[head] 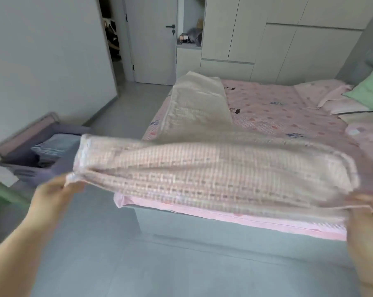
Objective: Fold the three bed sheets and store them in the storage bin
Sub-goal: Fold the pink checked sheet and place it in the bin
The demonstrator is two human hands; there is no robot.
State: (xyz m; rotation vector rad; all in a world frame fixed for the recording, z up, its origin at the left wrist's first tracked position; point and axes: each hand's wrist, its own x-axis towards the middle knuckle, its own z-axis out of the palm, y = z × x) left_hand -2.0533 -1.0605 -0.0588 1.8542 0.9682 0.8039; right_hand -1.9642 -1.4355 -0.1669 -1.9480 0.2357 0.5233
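- Both hands were up at the near edge of the bed (288,108). The left hand (52,191) pinched one end of the checked sheet (213,174) and the right hand (367,213) gripped the other end.
- I saw the sheet stretched between them as a long fold, its long axis running left to right along that near edge, raised just above the cover.
- I placed the storage bin (20,146) on the floor off the bed's left edge, to the left of the hands. The left hand was the nearer one, so I judged the load would have to swing leftward and down.
- I saw blue folded cloth (52,144) already lying in the bin, with the sheet's left end covering the bin's right side.
- Pale checked cloth (198,106) ran toward the far left corner of the bed, and I could not tell whether it was the same sheet or another.
- Blur smeared the sheet and both hands. The right hand was cut off at the frame edge, its fingertips under the cloth.
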